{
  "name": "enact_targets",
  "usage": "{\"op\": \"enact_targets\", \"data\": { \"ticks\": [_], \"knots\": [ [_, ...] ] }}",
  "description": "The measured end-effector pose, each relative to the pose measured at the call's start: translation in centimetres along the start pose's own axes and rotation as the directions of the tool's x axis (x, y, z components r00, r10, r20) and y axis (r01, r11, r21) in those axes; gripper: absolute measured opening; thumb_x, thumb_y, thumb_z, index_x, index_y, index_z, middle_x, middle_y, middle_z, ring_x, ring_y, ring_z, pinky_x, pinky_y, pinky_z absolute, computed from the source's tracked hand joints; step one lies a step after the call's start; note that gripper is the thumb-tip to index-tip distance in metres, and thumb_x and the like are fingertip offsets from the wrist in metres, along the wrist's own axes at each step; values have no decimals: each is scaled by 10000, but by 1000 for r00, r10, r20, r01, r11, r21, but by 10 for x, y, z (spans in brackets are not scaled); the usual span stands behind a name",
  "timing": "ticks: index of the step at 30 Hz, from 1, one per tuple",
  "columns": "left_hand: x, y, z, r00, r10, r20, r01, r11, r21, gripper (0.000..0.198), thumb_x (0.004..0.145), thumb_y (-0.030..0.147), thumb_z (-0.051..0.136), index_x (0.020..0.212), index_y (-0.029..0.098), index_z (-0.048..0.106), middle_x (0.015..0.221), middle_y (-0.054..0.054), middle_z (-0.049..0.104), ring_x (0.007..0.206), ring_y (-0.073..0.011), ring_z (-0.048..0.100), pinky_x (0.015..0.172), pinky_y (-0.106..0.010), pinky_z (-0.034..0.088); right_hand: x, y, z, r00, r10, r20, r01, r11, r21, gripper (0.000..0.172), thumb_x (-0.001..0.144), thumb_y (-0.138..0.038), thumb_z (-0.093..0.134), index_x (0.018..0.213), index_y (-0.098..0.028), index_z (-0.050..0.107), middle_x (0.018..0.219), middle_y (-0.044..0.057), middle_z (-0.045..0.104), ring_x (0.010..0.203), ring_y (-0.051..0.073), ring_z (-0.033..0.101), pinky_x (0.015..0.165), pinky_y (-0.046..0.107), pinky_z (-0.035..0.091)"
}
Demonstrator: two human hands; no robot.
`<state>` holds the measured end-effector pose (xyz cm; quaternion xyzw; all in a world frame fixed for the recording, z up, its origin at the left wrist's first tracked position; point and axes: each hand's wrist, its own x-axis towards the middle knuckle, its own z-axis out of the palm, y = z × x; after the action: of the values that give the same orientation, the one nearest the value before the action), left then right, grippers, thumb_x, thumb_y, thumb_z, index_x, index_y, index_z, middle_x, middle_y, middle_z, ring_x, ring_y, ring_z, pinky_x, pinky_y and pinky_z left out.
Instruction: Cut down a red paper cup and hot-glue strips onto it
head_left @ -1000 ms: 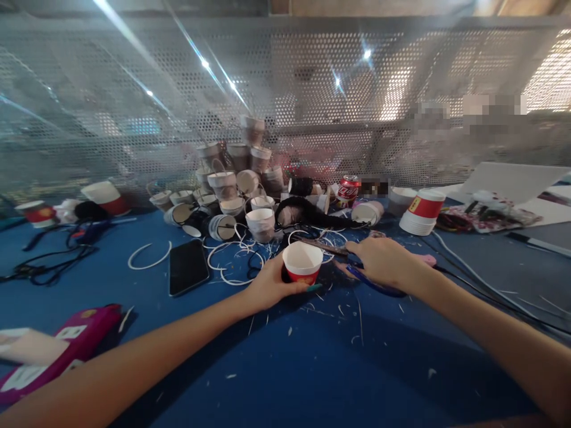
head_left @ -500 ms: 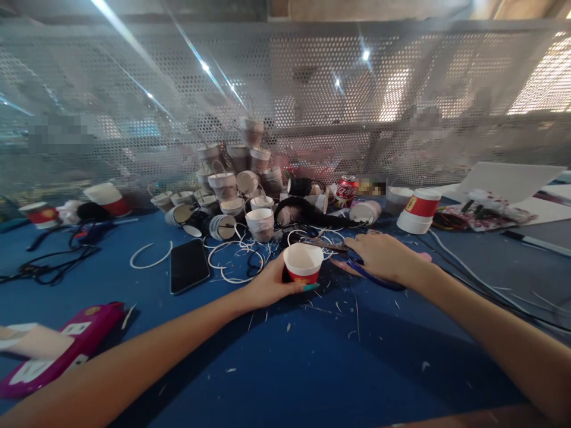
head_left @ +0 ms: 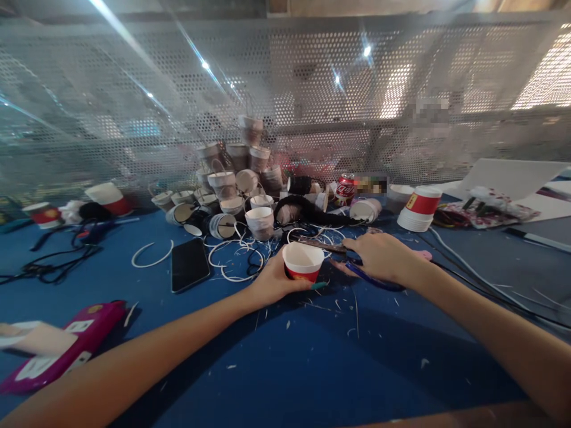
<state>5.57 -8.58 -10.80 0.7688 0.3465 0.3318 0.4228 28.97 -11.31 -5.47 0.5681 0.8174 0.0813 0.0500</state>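
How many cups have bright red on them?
4: one cup in the left hand, a small cup and tilted cup at far left, and the top cup of the right stack. More may be hidden.

blk phone (head_left: 190, 266) on tbl (head_left: 276, 377); 1 red can (head_left: 345, 191) nr mesh panel (head_left: 312, 77)
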Motion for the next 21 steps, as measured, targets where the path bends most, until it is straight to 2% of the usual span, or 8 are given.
{"op": "enact_targets", "data": {
  "ticks": [4,8,16,21],
  "knots": [
    [-3,-1,-2,999,18,27,-18,1000,11,620,622,304,736,1162,154,470,1167,-128,602,1076,-246,562,951,-415,423,2,9,3,995,-24,-98,19,999,-47,420,826,-458,399,1066,-160,572,924,126,655,784,262,630,583,313,412],
    [-4,-1,-2,999,9,31,-11,999,40,658,626,312,730,1198,154,445,1192,-142,583,1096,-263,549,951,-433,420,3,15,5,991,-21,-134,15,999,-48,367,833,-429,384,988,-156,574,892,111,646,741,232,622,563,293,393],
    [-3,-2,-1,998,18,64,-20,999,36,652,654,321,712,1217,156,426,1207,-135,573,1107,-256,538,972,-425,393,1,12,2,998,-23,-53,22,1000,-16,342,846,-426,391,988,-179,580,897,102,670,756,228,627,588,293,407],
    [-2,-2,-2,997,14,78,-15,1000,0,655,647,310,721,1208,147,426,1192,-137,578,1104,-275,530,956,-442,392,0,12,2,999,-18,-45,16,999,-38,425,836,-491,390,1052,-177,576,895,114,674,745,248,634,569,304,412]
  ]
}}
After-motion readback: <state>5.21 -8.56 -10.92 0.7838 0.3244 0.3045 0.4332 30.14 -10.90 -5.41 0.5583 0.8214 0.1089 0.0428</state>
